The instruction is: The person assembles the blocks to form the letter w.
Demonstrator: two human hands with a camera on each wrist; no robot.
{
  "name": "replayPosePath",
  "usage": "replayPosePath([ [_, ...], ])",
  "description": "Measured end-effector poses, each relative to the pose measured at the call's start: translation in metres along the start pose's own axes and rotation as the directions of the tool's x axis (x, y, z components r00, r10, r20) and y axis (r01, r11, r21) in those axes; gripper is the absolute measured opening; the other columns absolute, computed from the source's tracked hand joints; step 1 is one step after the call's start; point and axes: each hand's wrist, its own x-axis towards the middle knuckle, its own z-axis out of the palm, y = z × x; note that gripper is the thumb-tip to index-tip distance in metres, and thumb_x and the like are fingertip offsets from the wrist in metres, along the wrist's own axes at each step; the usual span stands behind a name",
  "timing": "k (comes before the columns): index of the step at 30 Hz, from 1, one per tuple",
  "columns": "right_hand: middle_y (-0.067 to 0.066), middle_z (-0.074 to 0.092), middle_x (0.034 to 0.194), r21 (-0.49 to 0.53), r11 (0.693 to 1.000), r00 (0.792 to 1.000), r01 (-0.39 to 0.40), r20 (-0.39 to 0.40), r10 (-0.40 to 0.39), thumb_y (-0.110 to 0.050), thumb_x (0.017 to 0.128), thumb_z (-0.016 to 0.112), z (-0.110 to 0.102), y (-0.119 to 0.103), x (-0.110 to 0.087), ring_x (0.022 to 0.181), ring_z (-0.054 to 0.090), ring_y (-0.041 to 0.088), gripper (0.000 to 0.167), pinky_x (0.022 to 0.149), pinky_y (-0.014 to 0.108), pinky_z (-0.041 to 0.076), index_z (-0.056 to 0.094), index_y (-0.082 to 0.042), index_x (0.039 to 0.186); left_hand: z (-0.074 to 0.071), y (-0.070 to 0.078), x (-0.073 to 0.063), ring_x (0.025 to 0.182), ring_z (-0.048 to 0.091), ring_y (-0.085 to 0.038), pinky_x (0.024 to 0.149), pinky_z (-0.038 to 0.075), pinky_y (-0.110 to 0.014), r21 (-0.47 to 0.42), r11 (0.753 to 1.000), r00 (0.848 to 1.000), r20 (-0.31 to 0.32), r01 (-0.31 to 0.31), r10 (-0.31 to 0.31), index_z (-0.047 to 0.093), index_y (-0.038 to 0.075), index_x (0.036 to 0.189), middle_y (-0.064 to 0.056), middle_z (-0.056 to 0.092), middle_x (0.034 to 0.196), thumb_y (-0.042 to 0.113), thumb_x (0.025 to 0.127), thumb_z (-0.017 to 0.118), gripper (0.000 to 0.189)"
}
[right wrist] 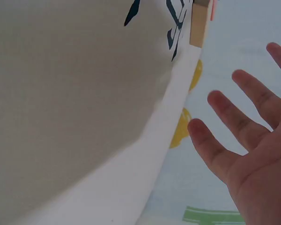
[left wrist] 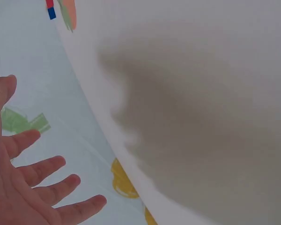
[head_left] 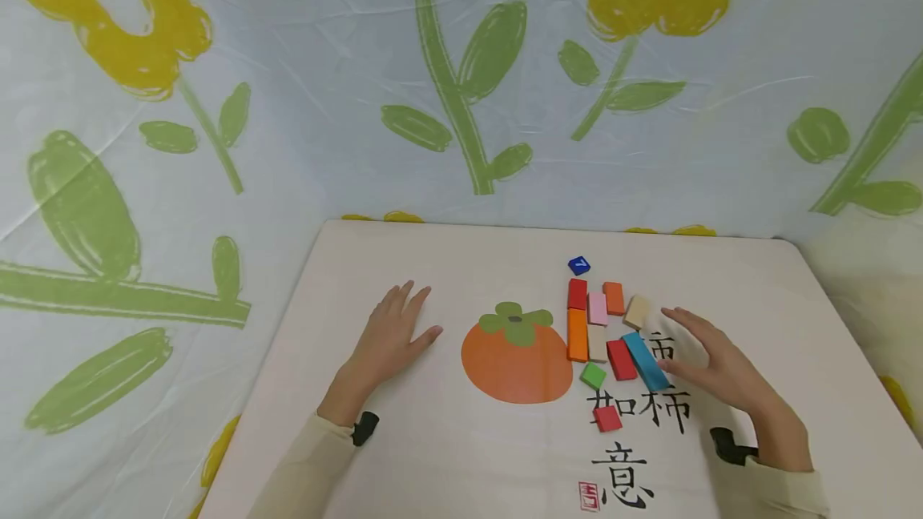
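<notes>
My left hand [head_left: 389,339] is over the table left of the printed persimmon [head_left: 515,367], fingers spread and holding nothing. On the other side my right hand [head_left: 721,363] has its fingers apart, with the thumb tip close to a long blue block [head_left: 646,361]. Its fingertips point toward a tan block [head_left: 637,311]. Beside the blue block lies a red block [head_left: 622,360]. Farther left, a long orange block [head_left: 577,335] and another red block [head_left: 578,294] line up end to end. A pink block [head_left: 597,308] and a second tan block [head_left: 597,343] sit along them.
A small dark blue block [head_left: 579,265] with a white mark lies at the back. An orange block [head_left: 614,299], a green block [head_left: 594,376] and a small red block [head_left: 608,419] lie around the group. Black characters [head_left: 622,475] mark the white tabletop [head_left: 461,463]. Flowered cloth [head_left: 303,102] hangs behind.
</notes>
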Motion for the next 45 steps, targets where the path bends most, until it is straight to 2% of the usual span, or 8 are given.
replayPosePath([
  [4, 0.027, 0.029, 0.155, 0.052, 0.998, 0.997, -0.017, 0.078, 0.013, -0.027, 0.088, 0.079, -0.002, 0.008, 0.002, 0.136, 0.027, 0.053, 0.083, 0.089, 0.082, 0.028, 0.034, -0.018, 0.157, 0.006, 0.008, 0.010, 0.141, 0.031, -0.045, 0.114, 0.028, -0.055, -0.066, 0.997, 0.999, 0.027, -0.027, 0.029, 0.037, 0.009, 0.154, -0.023, 0.034, 0.155, 0.050, 0.100, 0.056, 0.070],
  [10, 0.025, 0.032, 0.153, 0.082, 0.996, 0.983, -0.038, 0.180, 0.022, -0.026, 0.088, 0.079, -0.005, 0.012, 0.006, 0.133, 0.031, 0.051, 0.079, 0.093, 0.079, 0.031, 0.037, -0.014, 0.154, 0.013, 0.024, 0.029, 0.144, 0.029, -0.035, 0.113, 0.032, -0.050, -0.159, 0.987, 0.996, 0.080, -0.032, 0.045, 0.036, 0.012, 0.155, -0.016, 0.035, 0.156, 0.047, 0.101, 0.055, 0.066],
  [15, 0.027, 0.033, 0.151, 0.115, 0.992, 0.974, -0.048, 0.227, 0.020, -0.024, 0.087, 0.079, -0.003, 0.016, 0.007, 0.129, 0.034, 0.050, 0.078, 0.089, 0.079, 0.035, 0.039, -0.012, 0.153, 0.022, 0.040, 0.057, 0.146, 0.028, -0.030, 0.110, 0.037, -0.051, -0.223, 0.972, 0.984, 0.145, -0.071, 0.105, 0.035, 0.019, 0.156, -0.013, 0.033, 0.158, 0.044, 0.103, 0.053, 0.061],
  [23, 0.026, 0.040, 0.146, 0.103, 0.994, 0.977, 0.024, 0.209, -0.045, -0.021, 0.083, 0.084, 0.004, 0.023, 0.008, 0.129, 0.035, 0.045, 0.077, 0.094, 0.076, 0.035, 0.045, -0.007, 0.148, 0.047, 0.076, 0.110, 0.144, 0.032, -0.028, 0.110, 0.037, -0.048, -0.270, 0.953, 0.946, 0.248, -0.139, 0.208, 0.038, 0.023, 0.155, -0.011, 0.035, 0.157, 0.041, 0.105, 0.050, 0.055],
  [27, 0.027, 0.043, 0.145, 0.057, 0.996, 0.977, 0.066, 0.199, -0.076, -0.023, 0.079, 0.086, 0.009, 0.021, 0.008, 0.130, 0.033, 0.048, 0.078, 0.095, 0.077, 0.032, 0.049, -0.005, 0.145, 0.059, 0.095, 0.132, 0.145, 0.031, -0.025, 0.112, 0.035, -0.045, -0.241, 0.959, 0.927, 0.302, -0.151, 0.222, 0.037, 0.027, 0.156, -0.009, 0.034, 0.158, 0.041, 0.105, 0.050, 0.055],
  [34, 0.026, 0.033, 0.148, -0.047, 0.999, 0.970, 0.004, 0.243, 0.008, -0.032, 0.074, 0.089, 0.009, 0.018, 0.008, 0.130, 0.024, 0.051, 0.088, 0.092, 0.076, 0.036, 0.046, -0.014, 0.149, 0.086, 0.115, 0.162, 0.147, 0.022, -0.030, 0.118, 0.024, -0.044, -0.079, 0.974, 0.899, 0.374, -0.212, 0.226, 0.027, 0.026, 0.160, -0.011, 0.026, 0.161, 0.046, 0.105, 0.045, 0.061],
  [38, 0.025, 0.031, 0.148, -0.114, 0.994, 0.959, 0.005, 0.283, 0.027, -0.038, 0.070, 0.091, 0.007, 0.016, 0.011, 0.129, 0.024, 0.050, 0.098, 0.091, 0.075, 0.039, 0.041, -0.018, 0.152, 0.095, 0.124, 0.172, 0.148, 0.018, -0.037, 0.120, 0.015, -0.049, 0.006, 0.971, 0.897, 0.384, -0.238, 0.217, 0.024, 0.027, 0.160, -0.013, 0.024, 0.162, 0.049, 0.105, 0.044, 0.063],
  [45, 0.024, 0.034, 0.143, -0.190, 0.982, 0.955, -0.020, 0.288, 0.075, -0.031, 0.064, 0.094, 0.008, 0.010, 0.017, 0.127, 0.025, 0.050, 0.106, 0.090, 0.070, 0.044, 0.039, -0.024, 0.154, 0.103, 0.139, 0.182, 0.149, 0.016, -0.038, 0.115, 0.013, -0.065, 0.036, 0.978, 0.895, 0.411, -0.206, 0.174, 0.021, 0.034, 0.161, -0.013, 0.021, 0.163, 0.059, 0.101, 0.045, 0.069],
])
